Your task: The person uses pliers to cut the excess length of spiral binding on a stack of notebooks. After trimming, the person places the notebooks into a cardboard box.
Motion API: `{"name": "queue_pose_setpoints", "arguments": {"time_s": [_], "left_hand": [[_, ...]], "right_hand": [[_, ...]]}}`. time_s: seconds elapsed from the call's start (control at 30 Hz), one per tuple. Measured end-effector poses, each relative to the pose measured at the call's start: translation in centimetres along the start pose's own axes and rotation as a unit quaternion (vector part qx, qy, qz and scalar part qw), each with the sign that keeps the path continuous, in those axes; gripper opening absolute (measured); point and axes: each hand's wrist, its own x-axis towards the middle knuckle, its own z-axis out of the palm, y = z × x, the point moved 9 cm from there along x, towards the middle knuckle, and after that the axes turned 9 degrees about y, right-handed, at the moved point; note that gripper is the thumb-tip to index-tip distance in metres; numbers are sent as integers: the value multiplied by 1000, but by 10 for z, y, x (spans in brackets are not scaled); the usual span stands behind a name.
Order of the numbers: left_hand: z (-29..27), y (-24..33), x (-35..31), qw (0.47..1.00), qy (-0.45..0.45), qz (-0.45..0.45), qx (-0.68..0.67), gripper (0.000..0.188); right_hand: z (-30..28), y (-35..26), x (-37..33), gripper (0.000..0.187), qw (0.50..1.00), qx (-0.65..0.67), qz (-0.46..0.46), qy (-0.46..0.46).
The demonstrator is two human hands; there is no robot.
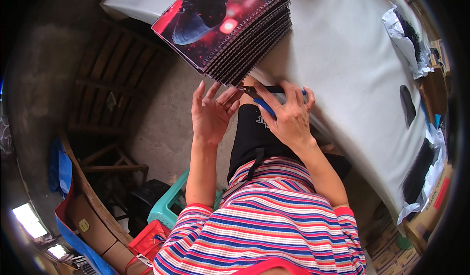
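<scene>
A tall stack of spiral-bound notebooks (pixel 215 25) with glossy dark and red covers lies at the table's near left edge, its wire-bound side facing right and toward me. In my right hand (pixel 291 118) is a pair of cutting pliers (pixel 265 107) with blue and black handles. Their jaws are at the stack's nearest corner, by the end of the wire bindings. My left hand (pixel 209 116) is palm up just below that corner, its fingers stretched and apart. Its fingertips come close to the bindings and the plier jaws; whether they touch, I cannot tell.
The table (pixel 342 59) has a pale cover. Along its right side are black wire combs (pixel 420 174) in white wrapping and a dark oval piece (pixel 407 105). To the left stand a wooden slatted bench (pixel 110 64), a teal plastic stool (pixel 164 206), a red bag (pixel 148 238) and a cardboard box (pixel 90 216).
</scene>
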Motion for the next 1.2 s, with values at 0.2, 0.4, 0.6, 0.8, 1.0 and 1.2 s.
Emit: {"name": "queue_pose_setpoints", "arguments": {"time_s": [0.2, 0.4, 0.6, 0.8, 1.0, 1.2], "left_hand": [[-6, 2, 4, 1000, 6, -5, -2, 59], [-5, 4, 4, 999, 2, 10, 38, 55], [-11, 18, -1, 971, 43, 92, 215, 49], [-14, 21, -2, 965, 69, 118, 226, 50], [-11, 31, -4, 956, 90, 161, 230, 68], [-8, 35, -5, 944, 101, 193, 250, 59]], "right_hand": [[5, -6, 6, 42, 1000, 11, -11, -4], [31, 12, -9, 36, 955, 245, 136, -95], [16, 3, -13, 44, 977, 140, 137, -80], [4, -9, -5, 57, 1000, 14, 7, 21], [17, -13, 2, 56, 1000, 11, -23, 18], [28, -10, 2, 44, 995, 93, 6, -26]]}}
